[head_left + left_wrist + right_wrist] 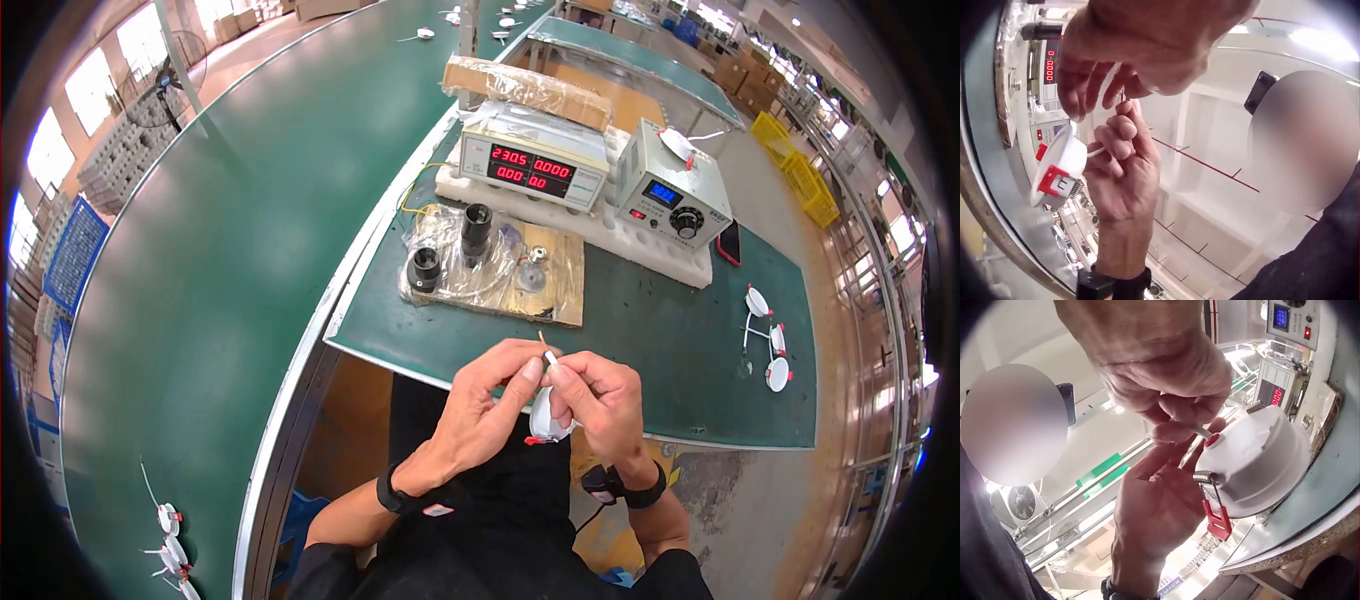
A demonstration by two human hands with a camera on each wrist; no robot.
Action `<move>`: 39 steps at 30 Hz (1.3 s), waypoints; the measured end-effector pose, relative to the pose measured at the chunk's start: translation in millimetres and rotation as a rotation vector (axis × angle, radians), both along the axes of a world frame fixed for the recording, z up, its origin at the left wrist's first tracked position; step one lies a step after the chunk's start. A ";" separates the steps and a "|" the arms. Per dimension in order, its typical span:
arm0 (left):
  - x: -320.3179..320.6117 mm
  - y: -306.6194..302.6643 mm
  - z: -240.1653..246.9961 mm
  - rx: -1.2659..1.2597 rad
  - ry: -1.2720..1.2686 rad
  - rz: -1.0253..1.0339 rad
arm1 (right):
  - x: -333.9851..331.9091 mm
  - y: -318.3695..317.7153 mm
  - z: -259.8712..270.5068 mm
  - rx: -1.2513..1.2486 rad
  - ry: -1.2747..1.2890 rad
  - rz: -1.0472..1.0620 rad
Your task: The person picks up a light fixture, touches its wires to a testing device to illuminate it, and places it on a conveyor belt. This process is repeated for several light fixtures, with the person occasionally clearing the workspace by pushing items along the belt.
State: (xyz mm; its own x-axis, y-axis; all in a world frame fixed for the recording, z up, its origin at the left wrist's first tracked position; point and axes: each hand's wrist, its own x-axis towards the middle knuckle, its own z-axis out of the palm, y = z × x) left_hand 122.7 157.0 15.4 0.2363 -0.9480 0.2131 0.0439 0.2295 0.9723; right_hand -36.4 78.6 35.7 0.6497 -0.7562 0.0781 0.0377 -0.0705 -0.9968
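Observation:
A white recessed downlight (1260,462) with red-tipped spring clips hangs from its white cable just below my hands. My right hand (600,400) pinches the white cable (551,358) close to its end, the other fingers curled in below. From the other side my left hand (485,405) brings thumb and fingertips to the same cable end and pinches there. Thin brownish wire (542,337) sticks out past the fingertips. In the left wrist view the downlight's white body (1072,156) hangs beside the right hand, its red clip (1052,180) facing the camera.
Ahead on the green bench stand a power meter (530,165) with red digits and a grey dial box (672,195). A wrapped board (560,290) with black sockets lies nearer. Several downlights (778,374) lie at right; more (168,518) rest on the left green belt.

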 end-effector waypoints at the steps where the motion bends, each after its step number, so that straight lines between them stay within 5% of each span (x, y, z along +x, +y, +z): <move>1: 0.8 -2.9 2.2 -0.037 -0.072 -0.027 | -1.2 -0.2 0.5 0.022 0.020 0.012; 5: 19.4 -9.9 11.6 -0.093 -0.463 0.069 | -3.3 -1.2 0.9 0.078 0.071 0.065; 11: 25.9 -19.3 12.1 -0.091 -0.570 -0.070 | 2.3 -3.4 8.6 0.189 0.160 0.050; 13: 26.6 -22.0 2.7 0.154 -0.096 -0.284 | 3.4 -9.5 4.4 0.239 0.108 0.024; 15: 17.8 -24.4 -10.2 0.150 0.051 -0.241 | 4.8 -14.6 6.4 0.281 0.076 -0.007; 19: -22.4 -4.4 -41.8 0.307 0.492 -0.468 | 17.8 -42.9 -20.3 0.318 -0.029 -0.117; 31: -13.4 -50.6 -48.3 0.498 0.893 -0.410 | 47.3 -105.0 -63.1 0.216 0.183 -0.093; 39: -4.2 -77.7 -54.9 0.550 0.859 -0.489 | 48.2 -133.8 -68.6 0.151 0.360 0.010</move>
